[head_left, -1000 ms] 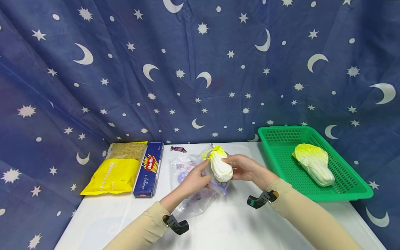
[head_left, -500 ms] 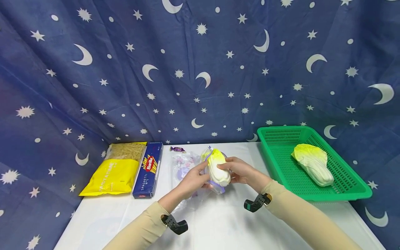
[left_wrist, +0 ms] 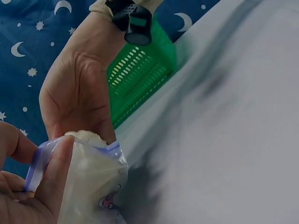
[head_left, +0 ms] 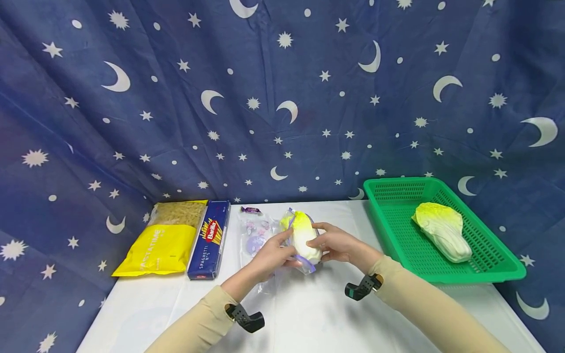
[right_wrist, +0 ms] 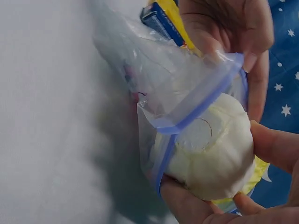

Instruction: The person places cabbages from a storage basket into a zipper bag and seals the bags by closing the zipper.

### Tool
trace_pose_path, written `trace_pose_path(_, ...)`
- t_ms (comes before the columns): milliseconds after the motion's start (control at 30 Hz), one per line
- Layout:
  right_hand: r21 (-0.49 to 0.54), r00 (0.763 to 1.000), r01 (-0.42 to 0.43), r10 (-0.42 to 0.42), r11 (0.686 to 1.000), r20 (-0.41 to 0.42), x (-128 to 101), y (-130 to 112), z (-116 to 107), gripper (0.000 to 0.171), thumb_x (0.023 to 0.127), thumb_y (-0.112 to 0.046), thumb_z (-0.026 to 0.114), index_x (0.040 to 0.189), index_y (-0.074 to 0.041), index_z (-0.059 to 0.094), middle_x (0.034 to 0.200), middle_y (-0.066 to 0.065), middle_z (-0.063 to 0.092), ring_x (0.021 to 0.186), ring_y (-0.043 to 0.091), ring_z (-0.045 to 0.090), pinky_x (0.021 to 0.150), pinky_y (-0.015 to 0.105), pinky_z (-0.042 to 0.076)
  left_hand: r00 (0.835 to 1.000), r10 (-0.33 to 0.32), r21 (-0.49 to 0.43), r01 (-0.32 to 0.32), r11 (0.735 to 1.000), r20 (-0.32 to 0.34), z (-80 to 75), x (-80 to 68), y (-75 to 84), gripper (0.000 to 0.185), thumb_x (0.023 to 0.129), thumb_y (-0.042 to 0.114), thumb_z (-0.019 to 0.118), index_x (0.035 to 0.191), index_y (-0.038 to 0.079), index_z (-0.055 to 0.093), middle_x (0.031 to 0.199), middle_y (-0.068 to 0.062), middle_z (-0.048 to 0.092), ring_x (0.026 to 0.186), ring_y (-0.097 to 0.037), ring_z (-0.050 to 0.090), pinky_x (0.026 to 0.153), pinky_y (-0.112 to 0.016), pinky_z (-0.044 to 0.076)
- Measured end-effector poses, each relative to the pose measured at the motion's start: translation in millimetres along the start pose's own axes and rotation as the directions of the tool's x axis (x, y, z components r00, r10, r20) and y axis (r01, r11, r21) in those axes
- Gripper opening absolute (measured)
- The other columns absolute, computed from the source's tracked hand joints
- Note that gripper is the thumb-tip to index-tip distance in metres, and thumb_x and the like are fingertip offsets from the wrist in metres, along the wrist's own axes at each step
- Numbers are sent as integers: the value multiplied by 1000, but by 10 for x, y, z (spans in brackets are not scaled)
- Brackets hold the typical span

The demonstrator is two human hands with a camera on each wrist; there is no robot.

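Observation:
A napa cabbage [head_left: 302, 235], yellow at the leaf end and white at the base, lies partly inside the mouth of a clear zip bag [head_left: 256, 240] printed with small pictures. My left hand [head_left: 273, 254] pinches the bag's left edge by its purple zip strip. From the right, my right hand [head_left: 337, 244] grips the cabbage, thumb on top. In the right wrist view the round white base [right_wrist: 219, 158] sticks out past the purple strip [right_wrist: 198, 109]. The left wrist view shows the bag's plastic [left_wrist: 93, 186] around part of the cabbage; the leaf end is hidden there.
A second napa cabbage [head_left: 443, 230] lies in a green basket [head_left: 384, 230] on the right. To the left are a yellow pasta bag [head_left: 163, 245] and a blue spaghetti box [head_left: 209, 240]. A purple wrapped candy [head_left: 250, 210] lies behind the zip bag.
The cabbage has shifted slightly left and down against the bag's opening, and its yellow end shows more upright. Both hands have moved a little with it; the bag's loose part has swung.

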State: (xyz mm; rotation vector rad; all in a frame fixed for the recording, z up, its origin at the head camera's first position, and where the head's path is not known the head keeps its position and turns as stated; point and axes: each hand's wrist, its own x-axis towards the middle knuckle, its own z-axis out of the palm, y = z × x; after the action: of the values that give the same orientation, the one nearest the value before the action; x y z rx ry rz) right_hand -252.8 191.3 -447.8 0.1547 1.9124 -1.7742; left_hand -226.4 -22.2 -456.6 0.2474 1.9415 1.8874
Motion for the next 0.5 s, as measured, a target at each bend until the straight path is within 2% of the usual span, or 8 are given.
trace_pose_path(133,-76,1000,18,-20,997,-20,-6,18,32,85,91,-15,78,158,-7,27,134,26,52,102,31,65,81,45,60,1000,-8,-19,8,1000,-5,-4,-3,-5,79,87,1,59,160,-1,28,159,-27,31,81,-22,73,77,-33,63)
trace_pose_path(200,-130,998,32,-39,991,-49,-16,21,48,85,90,-20,80,157,-7,30,136,25,51,103,30,65,83,46,60,1000,-17,-28,17,999,-18,-15,1,-10,78,88,2,59,160,-1,28,159,-26,33,80,-21,73,76,-32,63)
trace_pose_path(300,-205,990,61,-85,977,-109,-36,17,68,82,88,-27,83,153,-5,39,136,25,51,104,29,65,85,44,61,1000,-19,-61,18,998,-23,-31,21,-28,77,89,2,57,160,-1,27,162,-24,29,81,-20,72,76,-31,63)
trace_pose_path(400,-246,975,115,-156,963,-159,-62,3,81,71,91,-32,79,146,0,48,131,24,55,105,30,64,84,42,61,1000,-12,-110,10,994,-20,-44,41,-32,77,90,1,56,161,-1,25,165,-22,24,82,-18,72,77,-29,62)
trace_pose_path(500,-266,944,186,-247,946,-219,-87,-3,70,55,97,-31,70,137,3,54,126,21,59,108,31,63,85,42,61,1000,7,-147,-9,989,-13,-55,52,-26,78,91,1,56,161,-1,23,166,-21,21,82,-17,71,78,-27,62)
